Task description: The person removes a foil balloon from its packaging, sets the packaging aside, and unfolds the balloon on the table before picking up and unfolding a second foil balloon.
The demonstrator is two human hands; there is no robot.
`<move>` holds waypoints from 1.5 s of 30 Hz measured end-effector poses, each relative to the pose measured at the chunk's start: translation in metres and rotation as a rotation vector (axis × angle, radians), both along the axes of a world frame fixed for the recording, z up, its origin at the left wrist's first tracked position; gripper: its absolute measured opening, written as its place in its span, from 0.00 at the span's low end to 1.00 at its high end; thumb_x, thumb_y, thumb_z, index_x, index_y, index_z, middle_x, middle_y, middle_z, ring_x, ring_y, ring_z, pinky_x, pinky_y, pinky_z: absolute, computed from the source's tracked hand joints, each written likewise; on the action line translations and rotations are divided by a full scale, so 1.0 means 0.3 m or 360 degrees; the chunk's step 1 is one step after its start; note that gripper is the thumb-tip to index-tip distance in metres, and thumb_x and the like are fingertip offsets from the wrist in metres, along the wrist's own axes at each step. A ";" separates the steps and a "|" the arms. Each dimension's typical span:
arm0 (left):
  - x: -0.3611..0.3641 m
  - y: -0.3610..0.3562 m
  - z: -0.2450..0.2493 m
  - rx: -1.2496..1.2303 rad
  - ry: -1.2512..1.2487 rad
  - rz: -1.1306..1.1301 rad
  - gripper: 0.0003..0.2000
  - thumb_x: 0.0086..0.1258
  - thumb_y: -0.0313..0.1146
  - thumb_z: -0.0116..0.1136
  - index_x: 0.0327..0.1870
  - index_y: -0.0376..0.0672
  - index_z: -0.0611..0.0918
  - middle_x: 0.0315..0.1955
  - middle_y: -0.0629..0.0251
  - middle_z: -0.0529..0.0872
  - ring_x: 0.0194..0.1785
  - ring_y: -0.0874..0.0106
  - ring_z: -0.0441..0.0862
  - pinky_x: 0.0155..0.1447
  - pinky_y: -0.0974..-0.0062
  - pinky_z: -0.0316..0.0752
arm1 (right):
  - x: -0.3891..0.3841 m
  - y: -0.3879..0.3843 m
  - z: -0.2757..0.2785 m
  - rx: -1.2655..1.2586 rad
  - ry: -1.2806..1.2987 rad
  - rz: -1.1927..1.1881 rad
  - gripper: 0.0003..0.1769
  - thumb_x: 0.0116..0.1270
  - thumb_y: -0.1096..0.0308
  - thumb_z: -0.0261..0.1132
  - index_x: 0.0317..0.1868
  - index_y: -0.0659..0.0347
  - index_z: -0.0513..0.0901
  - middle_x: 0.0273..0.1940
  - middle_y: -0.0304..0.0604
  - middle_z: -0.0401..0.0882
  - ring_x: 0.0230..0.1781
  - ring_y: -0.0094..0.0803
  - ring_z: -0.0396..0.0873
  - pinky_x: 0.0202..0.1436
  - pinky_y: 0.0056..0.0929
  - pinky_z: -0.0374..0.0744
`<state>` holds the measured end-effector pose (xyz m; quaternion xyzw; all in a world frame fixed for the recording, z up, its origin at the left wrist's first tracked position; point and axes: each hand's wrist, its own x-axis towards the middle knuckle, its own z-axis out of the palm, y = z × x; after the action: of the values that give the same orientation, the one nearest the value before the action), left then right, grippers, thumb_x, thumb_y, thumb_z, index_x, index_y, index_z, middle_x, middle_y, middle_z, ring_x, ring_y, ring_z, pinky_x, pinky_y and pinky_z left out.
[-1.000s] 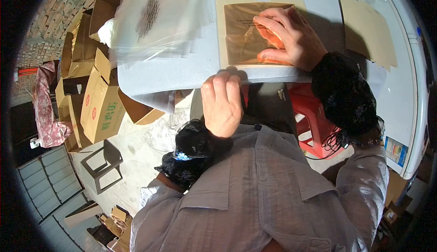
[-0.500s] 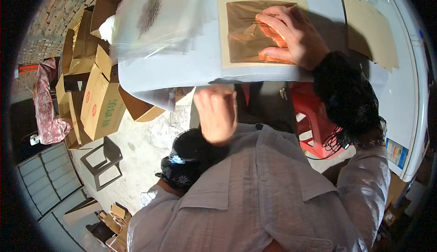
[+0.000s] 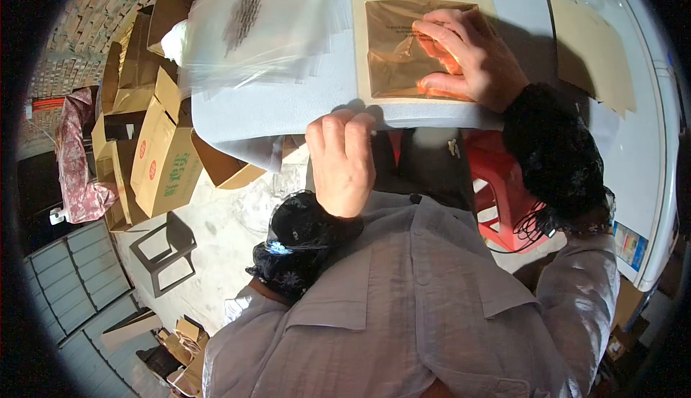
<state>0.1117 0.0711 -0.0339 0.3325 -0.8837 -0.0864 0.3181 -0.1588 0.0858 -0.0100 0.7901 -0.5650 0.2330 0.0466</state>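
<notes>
We're seeing a likely packing workshop | brick wall (image 3: 93, 31) showing | cartons (image 3: 167, 160) cluttering the floor (image 3: 223, 254) | plastic bags (image 3: 277, 31) lying on counter (image 3: 288, 106)

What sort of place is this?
Probably a small packing workshop: stacked clear plastic bags on the table, open cardboard boxes beside it, and a bare brick wall behind them.
</notes>
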 end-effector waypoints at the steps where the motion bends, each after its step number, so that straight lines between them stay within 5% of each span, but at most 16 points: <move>1: -0.001 0.001 -0.002 -0.0033 -0.0015 0.0005 0.14 0.64 0.18 0.60 0.49 0.40 0.78 0.45 0.54 0.77 0.48 0.52 0.72 0.53 0.56 0.69 | 0.001 0.000 0.001 -0.0003 -0.0006 0.0004 0.39 0.55 0.57 0.77 0.66 0.61 0.74 0.63 0.46 0.73 0.62 0.47 0.71 0.68 0.39 0.69; 16: -0.005 0.077 -0.055 0.0090 -0.0137 -0.0052 0.14 0.58 0.18 0.53 0.46 0.35 0.77 0.42 0.50 0.76 0.45 0.52 0.71 0.51 0.57 0.68 | 0.005 -0.005 0.006 -0.0084 -0.0025 0.0023 0.39 0.51 0.53 0.79 0.60 0.64 0.79 0.59 0.48 0.76 0.58 0.46 0.73 0.64 0.40 0.72; 18: -0.028 0.123 -0.055 -0.0062 -0.0042 -0.0058 0.09 0.57 0.22 0.55 0.40 0.34 0.78 0.35 0.50 0.74 0.38 0.52 0.73 0.42 0.57 0.70 | 0.004 -0.007 0.007 -0.0081 -0.0016 0.0030 0.39 0.51 0.53 0.79 0.60 0.64 0.79 0.59 0.48 0.75 0.58 0.46 0.73 0.64 0.39 0.72; 24: 0.160 0.101 -0.110 0.0017 -0.0272 -0.0149 0.07 0.56 0.23 0.57 0.37 0.38 0.77 0.35 0.54 0.75 0.38 0.56 0.74 0.41 0.62 0.71 | -0.002 -0.006 -0.014 0.0032 -0.0114 0.0031 0.38 0.55 0.59 0.77 0.65 0.60 0.74 0.63 0.46 0.73 0.62 0.46 0.72 0.66 0.39 0.72; 30: 0.077 0.098 -0.072 0.0630 0.0040 -0.0402 0.14 0.73 0.29 0.58 0.55 0.33 0.76 0.52 0.48 0.78 0.53 0.50 0.76 0.59 0.62 0.72 | 0.001 0.005 0.000 0.0067 -0.0151 0.0045 0.38 0.55 0.58 0.77 0.65 0.59 0.75 0.62 0.45 0.73 0.62 0.46 0.72 0.64 0.39 0.73; 31: 0.040 0.099 -0.091 0.0898 0.0132 -0.0463 0.20 0.72 0.32 0.60 0.61 0.33 0.73 0.59 0.46 0.76 0.60 0.46 0.71 0.67 0.58 0.66 | -0.005 0.000 0.007 0.0007 -0.0089 0.0090 0.38 0.54 0.58 0.78 0.65 0.59 0.75 0.61 0.44 0.73 0.59 0.45 0.72 0.62 0.38 0.73; 32: 0.005 0.111 -0.086 0.1152 0.0108 -0.0414 0.22 0.76 0.36 0.59 0.65 0.35 0.71 0.57 0.49 0.77 0.61 0.57 0.76 0.65 0.65 0.70 | -0.002 0.003 0.007 -0.0020 -0.0063 0.0059 0.37 0.54 0.58 0.78 0.64 0.59 0.76 0.60 0.44 0.74 0.58 0.44 0.72 0.62 0.38 0.73; 34: -0.094 0.133 -0.144 0.1912 0.0716 -0.0514 0.23 0.78 0.39 0.59 0.65 0.36 0.69 0.57 0.55 0.78 0.58 0.66 0.76 0.62 0.70 0.72 | 0.001 0.002 -0.001 -0.0083 -0.0013 0.0019 0.37 0.54 0.58 0.78 0.64 0.59 0.76 0.60 0.44 0.74 0.56 0.43 0.72 0.61 0.37 0.74; 36: -0.156 0.144 -0.144 0.2305 0.0853 -0.0557 0.22 0.79 0.41 0.58 0.65 0.38 0.69 0.54 0.63 0.78 0.53 0.74 0.77 0.56 0.76 0.74 | -0.003 0.002 0.006 -0.0090 0.0008 0.0034 0.37 0.53 0.57 0.78 0.63 0.60 0.77 0.59 0.44 0.74 0.53 0.43 0.72 0.61 0.37 0.73; 38: -0.199 0.160 -0.150 0.2085 0.0752 -0.0665 0.15 0.81 0.41 0.54 0.57 0.40 0.74 0.38 0.71 0.79 0.42 0.79 0.76 0.47 0.80 0.72 | -0.002 0.002 0.012 -0.0097 -0.0030 0.0072 0.38 0.53 0.57 0.78 0.63 0.60 0.77 0.59 0.44 0.75 0.53 0.43 0.72 0.60 0.38 0.73; 40: -0.208 0.149 -0.128 0.2173 0.0624 -0.0864 0.13 0.83 0.42 0.50 0.49 0.40 0.76 0.35 0.73 0.77 0.39 0.80 0.73 0.46 0.80 0.71 | 0.000 0.000 0.015 -0.0131 -0.0036 0.0059 0.38 0.52 0.57 0.79 0.62 0.61 0.78 0.59 0.44 0.75 0.52 0.44 0.73 0.60 0.38 0.74; 41: -0.216 0.161 -0.120 0.2154 0.0612 -0.0796 0.09 0.81 0.35 0.49 0.42 0.39 0.77 0.36 0.63 0.79 0.40 0.67 0.79 0.49 0.70 0.75 | 0.000 0.001 0.015 -0.0133 -0.0049 0.0059 0.38 0.52 0.56 0.79 0.62 0.61 0.78 0.59 0.44 0.75 0.52 0.44 0.73 0.59 0.38 0.74; 45: -0.192 0.156 -0.107 0.1288 0.0282 -0.1070 0.03 0.72 0.27 0.52 0.43 0.40 0.76 0.35 0.54 0.79 0.42 0.50 0.79 0.48 0.62 0.76 | 0.000 0.005 0.006 -0.0162 -0.0033 0.0050 0.38 0.51 0.56 0.79 0.61 0.62 0.78 0.58 0.45 0.75 0.52 0.44 0.73 0.59 0.38 0.75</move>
<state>0.0542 0.1179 -0.0659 0.1183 -0.8072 -0.5452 0.1926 -0.1587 0.0872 -0.0083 0.7932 -0.5402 0.2703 0.0773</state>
